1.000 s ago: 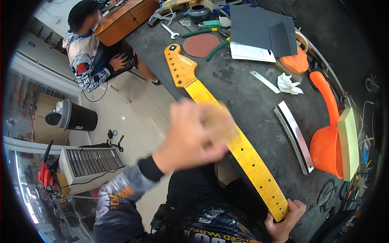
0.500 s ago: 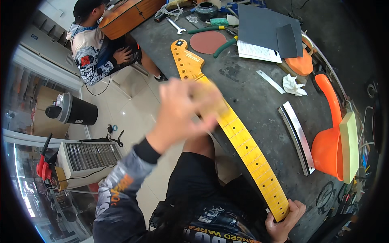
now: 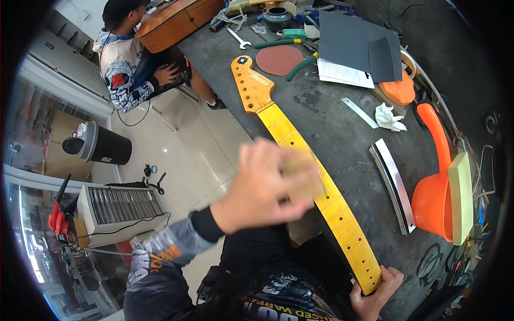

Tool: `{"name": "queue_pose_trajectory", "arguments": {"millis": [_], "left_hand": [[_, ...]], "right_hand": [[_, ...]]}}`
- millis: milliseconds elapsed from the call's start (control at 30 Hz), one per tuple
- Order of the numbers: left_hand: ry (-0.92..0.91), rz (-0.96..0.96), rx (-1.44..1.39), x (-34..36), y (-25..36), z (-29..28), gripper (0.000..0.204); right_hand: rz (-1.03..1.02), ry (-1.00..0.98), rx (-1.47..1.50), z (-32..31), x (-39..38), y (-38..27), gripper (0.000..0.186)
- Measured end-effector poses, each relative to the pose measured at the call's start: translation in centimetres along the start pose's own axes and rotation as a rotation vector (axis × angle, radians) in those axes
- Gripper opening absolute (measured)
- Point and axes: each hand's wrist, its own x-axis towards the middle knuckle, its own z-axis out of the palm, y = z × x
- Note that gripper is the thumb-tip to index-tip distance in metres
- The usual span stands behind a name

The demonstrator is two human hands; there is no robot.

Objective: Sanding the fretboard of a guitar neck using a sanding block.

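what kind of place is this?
Likely a guitar repair or building workshop. A yellow guitar neck lies on a dark workbench with a wrench, a round sanding disc and sandpaper sheets; nearby a seated person holds a guitar body.

Glossy yellow maple guitar neck [image 3: 316, 176] showing dark dot inlays, lying on a dark grey workbench top [image 3: 342, 134]; tan sanding block [image 3: 302, 176] blurring above it; round reddish-brown abrasive disc [image 3: 279, 59] and bright orange plastic scoop [image 3: 436, 182] contrasting nearby.
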Motion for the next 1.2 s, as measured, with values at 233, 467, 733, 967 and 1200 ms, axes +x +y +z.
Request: {"name": "queue_pose_trajectory", "arguments": {"millis": [233, 467, 733, 967, 1200], "left_hand": [[0.09, -0.114, 0.251, 1.2, -5.9, -0.9, 0.061], [0.074, -0.111, 0.262, 0.9, -6.6, -1.3, 0.065], [0.014, -0.025, 0.13, 0.4, -2.7, -0.9, 0.066], [0.051, -0.065, 0.097, -0.4, -1.6, -0.4, 0.059], [0.092, -0.135, 0.182, 0.0, -3.2, -0.3, 0.063]], "right_hand": [[-0.009, 0.026, -0.027, -0.1, 0.0, -0.2, 0.073], [-0.013, 0.025, -0.02, -0.1, 0.1, -0.3, 0.073], [-0.004, 0.018, 0.007, -0.2, 0.3, -0.7, 0.077], [0.059, 0.036, -0.013, 0.9, -1.3, 0.3, 0.077], [0.05, 0.013, -0.017, 0.7, -0.5, -0.2, 0.073]]}}
